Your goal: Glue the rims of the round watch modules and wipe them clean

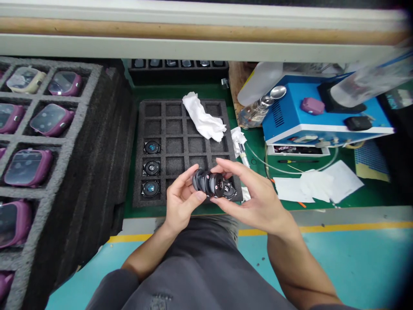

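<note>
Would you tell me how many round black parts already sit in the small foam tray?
3, in the small foam tray's left column: round black parts at. Both hands may hide others.

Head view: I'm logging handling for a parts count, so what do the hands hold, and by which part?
A short stack of round black parts, pinched between both hands: left hand at its left end, right hand at its right end.

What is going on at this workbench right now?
A person holds a stack of round black parts between both hands, the left hand cupping one end and the right hand the other, just above a dark foam tray. Three similar round parts sit in the tray's left column; a crumpled white cloth lies on top. Purple watch bodies fill a larger foam tray at left.
</note>
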A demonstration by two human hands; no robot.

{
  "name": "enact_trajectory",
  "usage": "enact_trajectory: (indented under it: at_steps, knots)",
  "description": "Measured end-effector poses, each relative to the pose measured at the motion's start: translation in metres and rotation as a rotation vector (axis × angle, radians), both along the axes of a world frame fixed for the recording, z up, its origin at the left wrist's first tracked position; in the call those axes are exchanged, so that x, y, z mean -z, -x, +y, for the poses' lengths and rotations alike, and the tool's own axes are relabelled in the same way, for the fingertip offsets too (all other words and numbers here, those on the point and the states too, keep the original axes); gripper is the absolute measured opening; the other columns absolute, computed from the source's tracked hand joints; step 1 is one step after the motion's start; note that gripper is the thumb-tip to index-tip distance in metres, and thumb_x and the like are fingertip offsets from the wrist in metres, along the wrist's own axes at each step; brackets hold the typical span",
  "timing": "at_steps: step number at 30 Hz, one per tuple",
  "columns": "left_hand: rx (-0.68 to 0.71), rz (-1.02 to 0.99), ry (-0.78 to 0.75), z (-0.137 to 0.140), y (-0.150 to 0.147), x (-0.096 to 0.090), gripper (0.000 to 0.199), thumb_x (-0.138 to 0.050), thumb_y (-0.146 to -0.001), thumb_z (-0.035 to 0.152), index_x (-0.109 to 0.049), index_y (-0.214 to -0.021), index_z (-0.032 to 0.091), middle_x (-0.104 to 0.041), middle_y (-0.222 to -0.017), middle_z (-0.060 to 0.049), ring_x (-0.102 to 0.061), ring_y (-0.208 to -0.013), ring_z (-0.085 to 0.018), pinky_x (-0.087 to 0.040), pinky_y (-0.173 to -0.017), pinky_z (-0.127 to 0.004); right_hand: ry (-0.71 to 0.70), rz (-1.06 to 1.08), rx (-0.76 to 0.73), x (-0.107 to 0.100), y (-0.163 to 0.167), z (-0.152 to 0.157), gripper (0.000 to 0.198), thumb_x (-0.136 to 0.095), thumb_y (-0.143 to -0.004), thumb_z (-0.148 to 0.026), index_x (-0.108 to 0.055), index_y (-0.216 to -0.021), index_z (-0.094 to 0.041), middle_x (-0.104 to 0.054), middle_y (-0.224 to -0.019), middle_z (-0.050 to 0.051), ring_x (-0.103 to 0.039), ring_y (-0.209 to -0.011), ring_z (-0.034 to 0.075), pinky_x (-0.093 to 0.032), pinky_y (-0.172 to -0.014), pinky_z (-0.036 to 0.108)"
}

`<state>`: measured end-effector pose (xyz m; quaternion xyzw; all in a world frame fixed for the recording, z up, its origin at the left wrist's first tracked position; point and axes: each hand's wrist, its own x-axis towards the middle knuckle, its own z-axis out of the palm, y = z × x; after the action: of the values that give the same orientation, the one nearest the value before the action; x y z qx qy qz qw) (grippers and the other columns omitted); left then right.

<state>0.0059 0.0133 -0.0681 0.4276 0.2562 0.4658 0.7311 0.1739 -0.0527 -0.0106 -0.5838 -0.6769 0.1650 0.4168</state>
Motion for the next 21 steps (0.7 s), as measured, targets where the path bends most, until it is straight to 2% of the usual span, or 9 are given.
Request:
enact_trajectory:
  at_steps: [7, 13, 21]
  knots:
    - [0.004, 0.012, 0.004, 0.0, 0.003, -0.001, 0.053, -0.09, -0.075, 0.029, -0.076, -0.126, 0.028, -0.08, -0.112, -0.006, -0.078, -0.095, -0.021, -0.063, -0.086, -0.029, 0.008, 0.004, 0.003, 0.004, 0.0, 0.0, 0.075, -0.074, -0.086, -0.019, -0.045, -0.154, -0.029, -0.072, -0.124, 0.008, -0.071, -0.108, 0.023, -0.064, -0.094, 0.04]
    - [0.012, 0.014, -0.013, 0.001, 0.006, -0.007, 0.052, -0.089, -0.076, 0.02, -0.076, -0.126, 0.029, -0.08, -0.108, -0.004, -0.078, -0.091, -0.017, -0.063, -0.081, -0.025, 0.024, 0.036, -0.008, 0.009, 0.001, 0.001, 0.074, -0.074, -0.085, -0.019, -0.045, -0.153, -0.029, -0.072, -0.123, 0.008, -0.072, -0.108, 0.023, -0.064, -0.094, 0.041]
    - [0.004, 0.072, -0.042, 0.001, 0.007, -0.007, 0.055, -0.09, -0.075, 0.023, -0.075, -0.127, 0.027, -0.08, -0.111, -0.007, -0.078, -0.091, -0.02, -0.064, -0.082, -0.029, 0.037, 0.08, -0.007, 0.012, 0.001, 0.001, 0.072, -0.074, -0.085, -0.019, -0.047, -0.151, -0.028, -0.072, -0.124, 0.009, -0.071, -0.108, 0.023, -0.064, -0.095, 0.042]
